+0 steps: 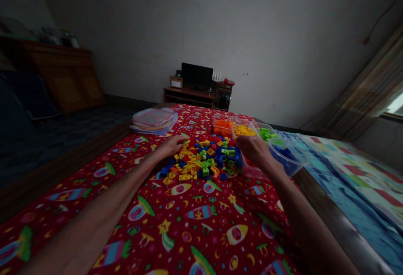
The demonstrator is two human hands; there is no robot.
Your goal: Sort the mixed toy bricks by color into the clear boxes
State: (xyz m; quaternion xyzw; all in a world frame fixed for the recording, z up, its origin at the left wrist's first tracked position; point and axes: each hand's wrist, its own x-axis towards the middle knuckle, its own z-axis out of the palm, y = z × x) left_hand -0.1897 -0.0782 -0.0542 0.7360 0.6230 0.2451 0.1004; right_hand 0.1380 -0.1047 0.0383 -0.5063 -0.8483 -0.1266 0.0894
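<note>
A loose pile of toy building blocks (pixel 201 161) in yellow, blue, green, orange and red lies on the red patterned cloth. My left hand (pixel 172 145) is at the pile's far left edge, its fingers drawn together; whatever they may hold is too small to make out. Over at the clear bins, my right hand (pixel 254 145) is closed above the front one, just before the yellow blocks (pixel 244 130); its fingertips are hidden. Around it stand bins of orange blocks (pixel 223 127), green blocks (pixel 267 134) and blue blocks (pixel 283 152), sorted by colour.
Stacked plastic lids (pixel 154 120) lie at the table's far left. A bed with a blue and patchwork cover (pixel 359 161) adjoins on the right. Against the back wall stands a desk with a monitor (pixel 197 76); a wooden cabinet (pixel 66 77) is at left.
</note>
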